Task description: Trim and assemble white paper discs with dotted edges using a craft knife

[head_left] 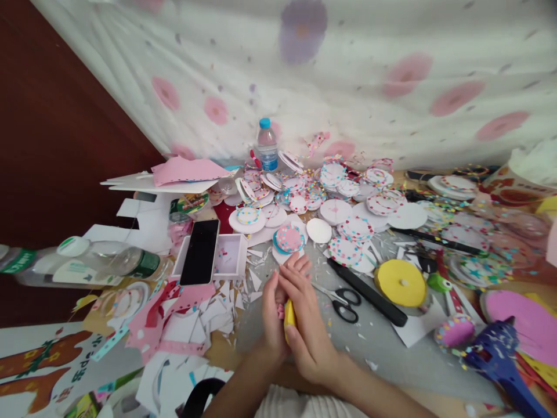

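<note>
The person's left hand (273, 319) and right hand (310, 325) are closing together palm to palm above the gray work surface (374, 354), leaving only a narrow gap. They are holding a yellow piece (289, 318) between them, mostly covered by the fingers; the right thumb is resting against its lower end. A bit of pink material (281, 311) is showing beside it, inside the left palm.

To the left, a shallow white box (237, 255) is holding a few small red bits (223, 253), and a black smartphone (200, 252) is lying across it. A blue-capped plastic bottle (267, 148) is standing behind the heap of decorated white discs (335, 212). Black-handled scissors (346, 305) are lying just right of the hands, near a yellow disc (400, 283).
</note>
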{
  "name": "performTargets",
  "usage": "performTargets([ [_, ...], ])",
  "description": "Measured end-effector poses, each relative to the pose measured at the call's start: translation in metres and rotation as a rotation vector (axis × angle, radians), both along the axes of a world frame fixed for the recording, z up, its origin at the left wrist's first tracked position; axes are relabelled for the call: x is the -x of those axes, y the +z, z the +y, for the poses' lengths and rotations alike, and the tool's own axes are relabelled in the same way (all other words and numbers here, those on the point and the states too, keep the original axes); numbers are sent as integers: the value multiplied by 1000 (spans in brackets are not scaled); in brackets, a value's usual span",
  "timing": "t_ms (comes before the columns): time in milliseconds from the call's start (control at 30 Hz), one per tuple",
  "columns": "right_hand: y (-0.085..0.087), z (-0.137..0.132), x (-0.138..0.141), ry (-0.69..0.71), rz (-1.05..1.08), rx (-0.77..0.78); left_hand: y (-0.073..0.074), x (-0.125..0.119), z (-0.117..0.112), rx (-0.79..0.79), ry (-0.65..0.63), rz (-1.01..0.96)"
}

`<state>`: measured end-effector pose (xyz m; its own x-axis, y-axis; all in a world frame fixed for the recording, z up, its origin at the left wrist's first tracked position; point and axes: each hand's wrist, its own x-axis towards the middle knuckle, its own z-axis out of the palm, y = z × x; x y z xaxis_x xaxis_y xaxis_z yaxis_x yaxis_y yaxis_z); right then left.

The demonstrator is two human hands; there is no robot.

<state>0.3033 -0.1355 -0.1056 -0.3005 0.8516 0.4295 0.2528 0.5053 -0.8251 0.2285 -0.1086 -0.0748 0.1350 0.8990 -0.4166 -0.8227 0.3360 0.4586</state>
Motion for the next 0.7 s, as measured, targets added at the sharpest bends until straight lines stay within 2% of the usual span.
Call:
performTargets([
  [100, -1, -2, 2, 1, 83, 14, -2, -1, 0, 31, 34, 37],
  [167, -1, -2, 4, -20, 215, 56, -2, -2, 0, 77, 69, 30],
  [300, 0, 2, 3, -139, 517, 182, -2, 0, 3, 159, 86, -12],
  [400, 2, 12, -3, -199, 625, 267, -8, 7, -1, 141, 65, 102],
  [467, 5, 19, -9, -209, 683, 312, -14, 12, -8, 102, -23, 223],
  [533, 8, 24, -15, -197, 712, 336, -19, 17, -17, 64, -202, 271],
  [600, 8, 25, -19, -164, 705, 357, -21, 21, -24, 23, -322, 296],
  [700, 3, 21, -26, -70, 607, 373, -19, 24, -27, -38, -330, 421],
])
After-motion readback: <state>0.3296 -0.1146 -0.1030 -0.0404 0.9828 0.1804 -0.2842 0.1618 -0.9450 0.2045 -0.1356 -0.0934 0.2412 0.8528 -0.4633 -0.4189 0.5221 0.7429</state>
